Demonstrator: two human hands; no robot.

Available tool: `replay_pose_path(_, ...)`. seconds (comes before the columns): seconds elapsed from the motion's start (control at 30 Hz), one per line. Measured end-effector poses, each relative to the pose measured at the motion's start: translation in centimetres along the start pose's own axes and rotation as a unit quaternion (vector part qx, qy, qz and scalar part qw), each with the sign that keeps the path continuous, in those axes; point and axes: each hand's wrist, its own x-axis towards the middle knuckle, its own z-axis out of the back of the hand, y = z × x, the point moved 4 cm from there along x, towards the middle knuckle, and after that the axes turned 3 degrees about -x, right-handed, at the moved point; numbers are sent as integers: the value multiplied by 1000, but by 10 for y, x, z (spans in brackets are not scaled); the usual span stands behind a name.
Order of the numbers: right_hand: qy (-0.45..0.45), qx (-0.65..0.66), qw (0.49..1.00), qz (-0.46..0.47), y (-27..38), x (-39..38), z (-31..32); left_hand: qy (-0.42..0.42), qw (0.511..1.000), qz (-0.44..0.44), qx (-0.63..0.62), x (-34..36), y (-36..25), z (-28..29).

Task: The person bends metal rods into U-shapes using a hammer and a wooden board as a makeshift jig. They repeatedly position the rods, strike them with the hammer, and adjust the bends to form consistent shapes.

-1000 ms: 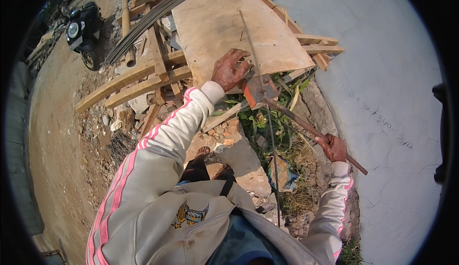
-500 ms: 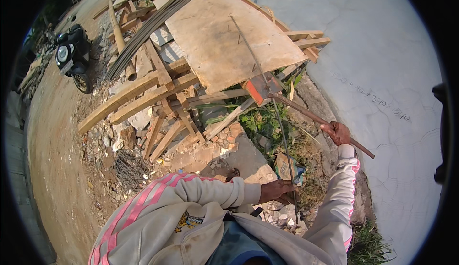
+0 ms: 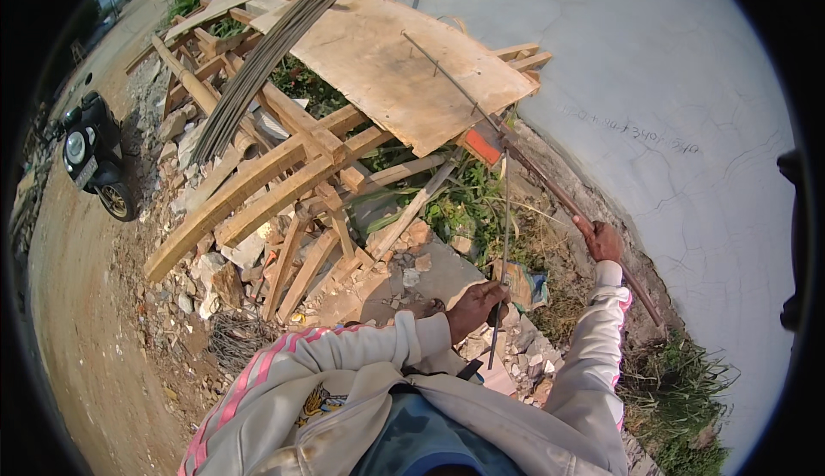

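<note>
My right hand (image 3: 601, 241) is wrapped round a long rusty metal bar (image 3: 636, 287), which slopes from the wall side up to an orange-faced block (image 3: 483, 146) at the plywood's near corner. My left hand (image 3: 478, 308) is closed on the lower part of a thin steel rod (image 3: 505, 218). That rod runs up past the block, where it bends, and its far part lies over the plywood sheet (image 3: 378, 64). The bar's far end meets the rod at the bend; exactly how they join is too small to tell.
Timber beams (image 3: 266, 192) lie crossed to the left, under a bundle of thin rods (image 3: 266, 68). A grey wall (image 3: 670, 132) stands on the right. Rubble (image 3: 524, 360) and tangled wire (image 3: 236, 343) lie near me. A scooter (image 3: 94, 154) is parked at far left.
The bar has swung, its near end coming down toward me, and the rod's bend at the block looks sharper. My left hand has shifted up and left with the rod. The view has also shifted.
</note>
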Motion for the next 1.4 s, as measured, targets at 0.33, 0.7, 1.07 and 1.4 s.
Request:
replay_pose_path(0.33, -11, 22, 992, -123, 75, -115, 2, -42, 989, 44, 136, -64, -115, 118)
replay_pose_path(0.7, 251, 392, 882, -76, -31, -175, -4, -63, 886, -152, 434, -61, -109, 102)
replay_pose_path(1.07, 135, 245, 960, -5, -70, -200, 18, -143, 797, -110, 576, -73, -117, 89)
replay_pose_path(1.4, 81, 195, 977, -29, -53, -213, 27, -141, 827, -122, 530, -76, -105, 94)
